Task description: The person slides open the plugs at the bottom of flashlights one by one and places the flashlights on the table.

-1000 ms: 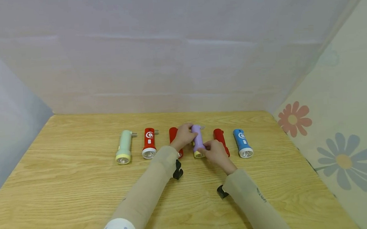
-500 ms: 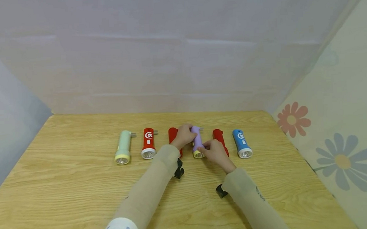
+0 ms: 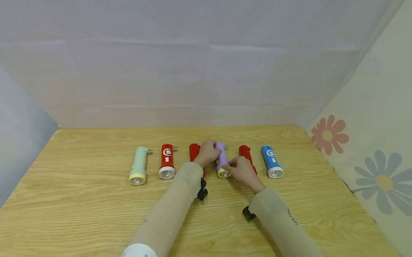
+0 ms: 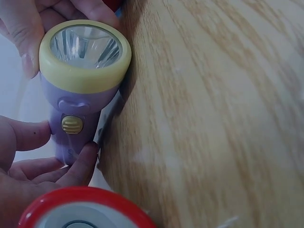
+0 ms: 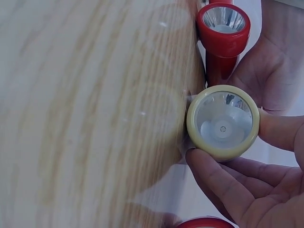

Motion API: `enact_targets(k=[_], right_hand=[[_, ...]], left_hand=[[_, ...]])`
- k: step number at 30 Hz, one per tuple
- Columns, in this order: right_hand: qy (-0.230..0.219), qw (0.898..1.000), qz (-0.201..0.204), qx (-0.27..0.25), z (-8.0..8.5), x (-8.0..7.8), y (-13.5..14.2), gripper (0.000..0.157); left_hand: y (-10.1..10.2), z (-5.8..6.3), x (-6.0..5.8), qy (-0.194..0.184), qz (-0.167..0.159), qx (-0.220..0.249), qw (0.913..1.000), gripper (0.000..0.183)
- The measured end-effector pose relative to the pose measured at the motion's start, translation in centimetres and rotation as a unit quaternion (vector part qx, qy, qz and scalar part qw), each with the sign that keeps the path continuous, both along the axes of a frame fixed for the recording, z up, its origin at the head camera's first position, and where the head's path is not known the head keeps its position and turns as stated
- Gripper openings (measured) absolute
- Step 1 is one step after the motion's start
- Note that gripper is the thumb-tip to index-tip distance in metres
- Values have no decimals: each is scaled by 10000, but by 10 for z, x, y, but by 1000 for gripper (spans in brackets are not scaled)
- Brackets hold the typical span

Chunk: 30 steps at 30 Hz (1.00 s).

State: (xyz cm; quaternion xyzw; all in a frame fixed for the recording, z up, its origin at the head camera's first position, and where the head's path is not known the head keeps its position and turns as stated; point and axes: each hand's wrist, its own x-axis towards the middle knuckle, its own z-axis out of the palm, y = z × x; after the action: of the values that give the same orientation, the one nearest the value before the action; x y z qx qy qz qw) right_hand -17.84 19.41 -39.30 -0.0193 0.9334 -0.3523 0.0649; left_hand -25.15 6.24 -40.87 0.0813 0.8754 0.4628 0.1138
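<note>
Between two red flashlights (image 3: 245,152), the left hand (image 3: 207,153) and right hand (image 3: 243,170) pinch the purple flashlight (image 3: 222,157) by tail and rim respectively.

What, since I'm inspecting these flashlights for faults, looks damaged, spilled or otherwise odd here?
Nothing looks damaged or spilled. One mismatch: prongs stick out sideways from the mint flashlight, the red flashlight beside it and the purple flashlight, while none show on the blue flashlight.

In the head view, the left hand (image 3: 207,153) hides part of one red flashlight (image 3: 194,151), the right hand (image 3: 244,170) part of a second red flashlight (image 3: 244,151); sleeve lettering (image 3: 292,217) is unreadably small. The left wrist view's bottom edge cuts off a red rim (image 4: 76,192)
</note>
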Motion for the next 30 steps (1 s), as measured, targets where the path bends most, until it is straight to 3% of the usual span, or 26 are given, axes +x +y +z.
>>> enact_targets(k=[10, 24, 30], right_hand=[[-235, 9997, -18, -37, 0, -3, 0, 28], [-398, 9992, 15, 36, 3, -1, 0, 29], [-184, 9996, 161, 132, 3, 3, -1, 28]], left_hand=[[-3, -1, -2, -51, -62, 80, 9999, 28], [-1, 0, -3, -77, -66, -183, 9998, 22], [-4, -4, -6, 132, -226, -231, 9994, 13]])
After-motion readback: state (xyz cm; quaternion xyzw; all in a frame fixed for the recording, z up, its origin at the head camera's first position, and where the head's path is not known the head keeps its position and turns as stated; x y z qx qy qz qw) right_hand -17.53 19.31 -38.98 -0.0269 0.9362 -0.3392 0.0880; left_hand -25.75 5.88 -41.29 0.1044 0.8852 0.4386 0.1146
